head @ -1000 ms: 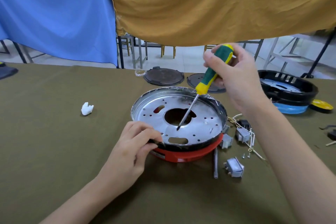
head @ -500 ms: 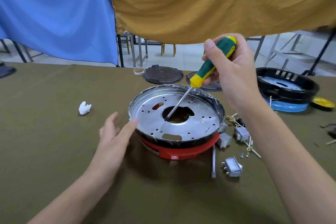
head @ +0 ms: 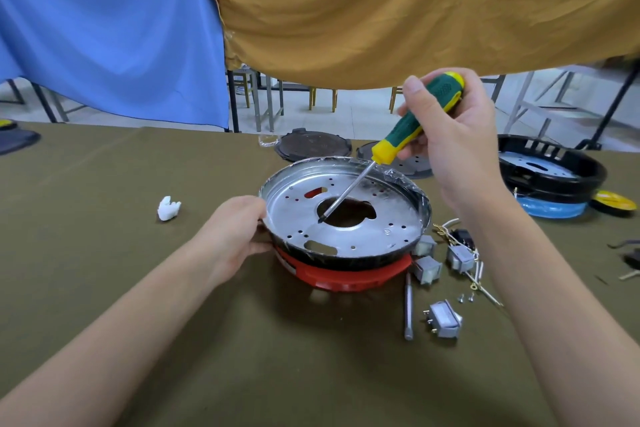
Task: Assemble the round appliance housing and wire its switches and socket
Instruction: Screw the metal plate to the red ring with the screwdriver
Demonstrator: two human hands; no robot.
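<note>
Left hand (head: 232,238) went from hovering open beside the metal pan (head: 346,215) to gripping its rim. Screwdriver (head: 398,146) tip drifted toward that grip, probably off the plate now, over the center hole.

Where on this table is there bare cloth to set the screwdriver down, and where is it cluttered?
Bare cloth lies left of the housing, between the left hand and the white scrap, and along the near edge between both forearms. Crowded: right of the housing, among switches, screws, wires and metal rod.
</note>
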